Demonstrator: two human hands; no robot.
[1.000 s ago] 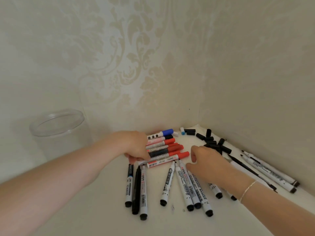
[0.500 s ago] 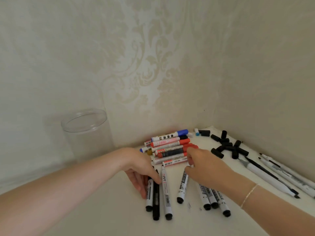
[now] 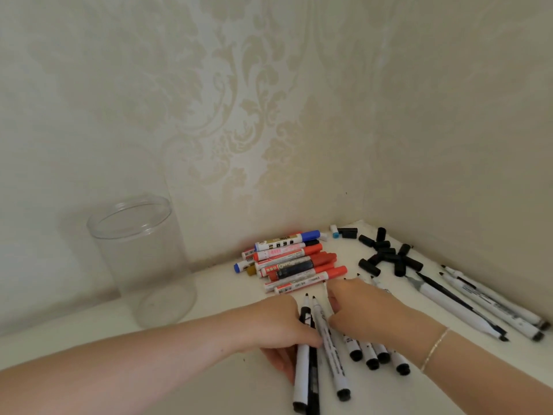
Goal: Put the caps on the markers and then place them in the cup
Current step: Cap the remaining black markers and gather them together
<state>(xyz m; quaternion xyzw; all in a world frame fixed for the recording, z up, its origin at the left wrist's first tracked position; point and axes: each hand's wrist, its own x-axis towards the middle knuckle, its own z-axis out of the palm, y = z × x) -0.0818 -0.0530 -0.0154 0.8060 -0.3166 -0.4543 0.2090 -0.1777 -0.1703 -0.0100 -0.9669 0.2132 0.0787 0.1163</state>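
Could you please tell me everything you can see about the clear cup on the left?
The cup is a tall, straight-sided cylinder of clear material that looks like plastic, with a slightly thicker band at its open round rim. It stands upright on the white table, close to the patterned wall, left of the pile of markers. Nothing can be seen inside it; the table and wall show through its sides. Neither hand touches it, and no marker lies against it.
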